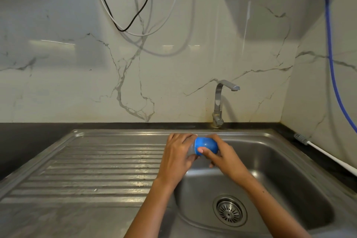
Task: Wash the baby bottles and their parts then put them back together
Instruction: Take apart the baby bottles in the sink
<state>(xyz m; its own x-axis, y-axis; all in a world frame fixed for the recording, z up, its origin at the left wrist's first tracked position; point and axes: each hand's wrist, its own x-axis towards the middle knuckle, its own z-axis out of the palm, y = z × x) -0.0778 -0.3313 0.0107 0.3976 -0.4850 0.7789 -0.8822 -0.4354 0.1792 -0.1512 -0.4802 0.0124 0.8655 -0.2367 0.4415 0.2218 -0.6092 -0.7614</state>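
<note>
The baby bottle is held level above the far left corner of the sink basin, its clear body in the left hand and its blue cap in the right hand. The left fingers are curled closed round the body, and the right thumb and fingers pinch the cap. The step appears to be separating the cap: brace the body firmly, draw or twist the cap off squarely, and keep both parts over the basin, as the tap is not running.

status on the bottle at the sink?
Left hand grips clear bottle body; right hand grips blue cap. Held over sink. Tap off. Nothing blocking.
</note>
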